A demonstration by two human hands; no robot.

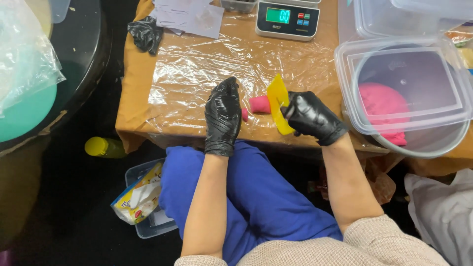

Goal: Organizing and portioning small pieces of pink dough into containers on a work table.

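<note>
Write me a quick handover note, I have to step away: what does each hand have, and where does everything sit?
Left hand, black-gloved, steadies a pink dough roll on the plastic-wrapped table. Right hand has a grip on a yellow scraper, set across the roll. More pink dough sits in the lidded metal bowl at right. The scale stands behind, nothing on it. No cut pieces are in sight; the roll is yet to be divided.

Glossy black gloves [222, 116], crinkled clear film [197, 74] (shiny), matt pink dough [259, 104].
</note>
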